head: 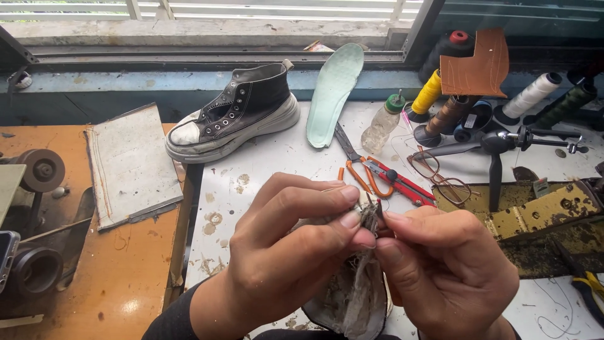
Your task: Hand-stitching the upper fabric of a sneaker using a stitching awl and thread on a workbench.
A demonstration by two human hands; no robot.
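Note:
My left hand (286, 249) and my right hand (443, 264) meet at the lower centre, both pinching the frayed grey edge of a worn shoe (355, 296) held upright between them. The thumb and forefinger of each hand press on the same ragged spot at its top. A small thin object seems to sit at my right fingertips, but I cannot tell what it is. A second shoe, a black high-top sneaker (236, 116) with a thick white sole, stands on the white table (251, 182) behind. A pale green insole (333, 91) leans against the window ledge.
Orange-handled scissors (368, 173), a red cutter (402, 182), eyeglasses (440, 176) and a small plastic bottle (382, 126) lie beyond my hands. Thread spools (440, 104) and a brown leather piece (475, 66) stand at the back right. An orange bench with a grey board (129, 167) is left.

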